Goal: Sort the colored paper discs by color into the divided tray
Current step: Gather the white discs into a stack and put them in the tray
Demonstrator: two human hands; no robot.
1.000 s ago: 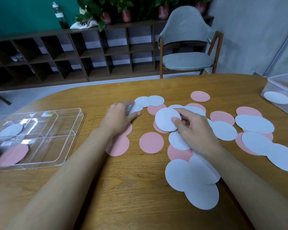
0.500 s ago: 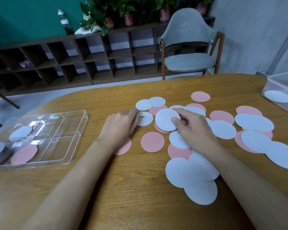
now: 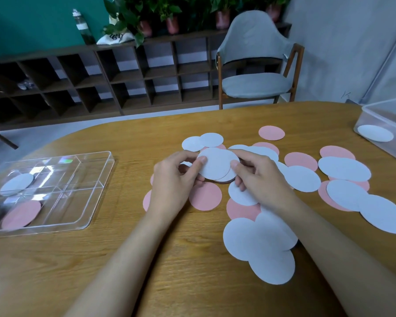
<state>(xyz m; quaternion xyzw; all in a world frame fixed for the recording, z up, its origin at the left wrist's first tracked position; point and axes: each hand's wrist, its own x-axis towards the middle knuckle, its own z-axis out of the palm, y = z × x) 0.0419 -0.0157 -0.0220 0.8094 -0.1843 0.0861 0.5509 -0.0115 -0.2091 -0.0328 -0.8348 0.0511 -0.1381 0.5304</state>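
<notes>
Head view: white discs point(image 3: 215, 163), perhaps two, pinched between both hands point(image 3: 174, 181) point(image 3: 263, 177).

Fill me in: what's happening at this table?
A person is sorting round paper discs on the wooden table. The left hand and right hand together pinch a small stack of white paper discs over the pile. The clear plastic divided tray on the left holds a white disc in one compartment and a pink disc in the nearer one. Many pink and white discs lie loose on the table.
</notes>
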